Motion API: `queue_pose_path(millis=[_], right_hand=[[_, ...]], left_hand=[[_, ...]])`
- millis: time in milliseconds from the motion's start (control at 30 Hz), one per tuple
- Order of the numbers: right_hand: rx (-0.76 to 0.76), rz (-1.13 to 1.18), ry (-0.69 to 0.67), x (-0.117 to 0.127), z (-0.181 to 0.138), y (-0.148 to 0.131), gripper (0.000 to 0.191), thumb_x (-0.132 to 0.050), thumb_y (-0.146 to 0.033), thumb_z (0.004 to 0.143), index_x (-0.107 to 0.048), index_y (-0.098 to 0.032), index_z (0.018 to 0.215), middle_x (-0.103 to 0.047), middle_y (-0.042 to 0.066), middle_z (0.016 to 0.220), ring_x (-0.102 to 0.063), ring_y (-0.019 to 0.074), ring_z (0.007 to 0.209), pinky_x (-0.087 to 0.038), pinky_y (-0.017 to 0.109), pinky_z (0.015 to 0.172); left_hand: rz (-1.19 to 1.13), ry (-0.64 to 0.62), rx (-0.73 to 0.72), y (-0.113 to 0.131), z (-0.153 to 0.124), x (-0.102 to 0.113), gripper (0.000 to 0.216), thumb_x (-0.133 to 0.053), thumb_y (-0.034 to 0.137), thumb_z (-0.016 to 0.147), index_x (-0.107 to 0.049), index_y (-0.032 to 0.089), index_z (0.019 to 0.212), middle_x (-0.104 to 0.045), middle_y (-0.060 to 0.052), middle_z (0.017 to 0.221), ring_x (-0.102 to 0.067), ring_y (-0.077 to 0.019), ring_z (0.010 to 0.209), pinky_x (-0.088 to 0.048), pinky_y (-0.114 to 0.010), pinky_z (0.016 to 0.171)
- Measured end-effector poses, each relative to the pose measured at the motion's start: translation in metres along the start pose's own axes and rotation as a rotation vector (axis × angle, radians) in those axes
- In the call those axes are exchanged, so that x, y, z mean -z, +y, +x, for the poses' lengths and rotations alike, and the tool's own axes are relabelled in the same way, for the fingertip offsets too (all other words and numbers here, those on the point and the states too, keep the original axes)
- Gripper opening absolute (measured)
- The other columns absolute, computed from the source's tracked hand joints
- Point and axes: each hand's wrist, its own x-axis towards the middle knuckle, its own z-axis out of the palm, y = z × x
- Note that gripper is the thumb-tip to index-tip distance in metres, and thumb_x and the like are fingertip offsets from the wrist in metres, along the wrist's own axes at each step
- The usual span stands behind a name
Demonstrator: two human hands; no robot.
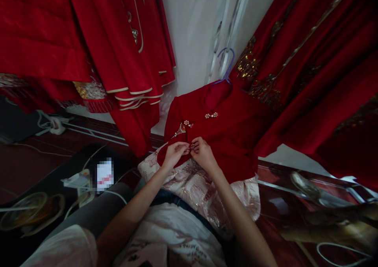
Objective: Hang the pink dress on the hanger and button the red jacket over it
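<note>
A red jacket [236, 141] lies spread over my lap, its collar towards a purple hanger [229, 68]. Jewelled clasps decorate its front: one pearl clasp [211, 115] near the collar and an ornament [182, 128] with an orange stone to the left. At the jacket's front, my left hand [177, 153] and my right hand [203, 154] meet with fingertips pinched. A small beaded clasp [193, 145] shows at the fingertips of my right hand. My left fingers press together on the jacket close beside it; their exact hold is partly hidden. Beneath the jacket is pale pink brocade cloth [189, 176].
Red garments [126, 54] hang at the left, and more red garments [310, 74] with gold embroidery hang at the right. A lit phone [104, 175] stands at the left beside a plastic cup [26, 212]. White cables [115, 196] run near my leg.
</note>
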Motion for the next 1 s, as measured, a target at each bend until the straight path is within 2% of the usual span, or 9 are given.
queue_pose_path(millis=[133,300,567,767,900,1000], right_hand=[[-0.014,0.070,-0.037,0.006,0.004,0.008,0.021,-0.061,-0.017,0.076,-0.055,-0.019,0.097,-0.062,0.003,0.087,-0.061,0.0118,0.070,-0.052,0.025,0.067],[-0.070,0.131,-0.083,0.017,0.006,0.007,0.011,-0.064,-0.020,0.077,-0.063,-0.019,0.087,-0.066,0.002,0.082,-0.062,0.0117,0.073,-0.051,0.025,0.070],[-0.081,0.301,-0.131,0.031,0.008,0.015,0.019,-0.068,-0.023,0.074,-0.066,-0.016,0.091,-0.066,0.003,0.083,-0.062,0.0126,0.073,-0.052,0.026,0.069],[-0.049,0.173,-0.056,0.018,0.007,0.009,0.011,-0.062,-0.016,0.077,-0.064,-0.018,0.088,-0.068,0.003,0.086,-0.063,0.0116,0.075,-0.051,0.024,0.071],[-0.019,0.110,-0.021,0.014,0.007,0.010,0.011,-0.062,-0.016,0.079,-0.064,-0.017,0.090,-0.067,0.004,0.088,-0.062,0.0117,0.073,-0.051,0.025,0.071],[0.006,0.100,-0.018,0.016,0.007,0.013,0.011,-0.061,-0.016,0.080,-0.064,-0.018,0.091,-0.067,0.004,0.089,-0.062,0.0119,0.074,-0.052,0.025,0.072]], left_hand=[[0.027,-0.002,-0.044,-0.007,0.003,0.000,0.026,-0.076,0.033,0.066,-0.070,0.013,0.082,-0.072,-0.004,0.082,-0.067,-0.0115,0.068,-0.059,-0.028,0.073],[0.030,0.021,-0.011,-0.007,0.002,-0.001,0.026,-0.073,0.036,0.072,-0.069,0.011,0.079,-0.072,-0.006,0.079,-0.068,-0.0131,0.068,-0.059,-0.030,0.072],[0.012,0.024,0.004,-0.006,-0.001,-0.010,0.023,-0.072,0.034,0.073,-0.068,0.011,0.077,-0.071,-0.004,0.074,-0.067,-0.0126,0.066,-0.058,-0.028,0.069],[0.169,-0.004,-0.149,-0.011,-0.003,-0.007,0.018,-0.074,0.026,0.069,-0.072,0.014,0.082,-0.074,-0.005,0.084,-0.069,-0.0148,0.074,-0.057,-0.030,0.077],[0.296,0.020,-0.263,-0.015,0.002,-0.006,0.015,-0.074,0.018,0.066,-0.072,0.014,0.081,-0.074,-0.005,0.081,-0.069,-0.0153,0.074,-0.055,-0.029,0.076],[0.345,0.004,-0.298,-0.017,0.007,-0.006,0.014,-0.073,0.018,0.067,-0.073,0.015,0.081,-0.075,-0.006,0.081,-0.070,-0.0158,0.075,-0.056,-0.029,0.076]])
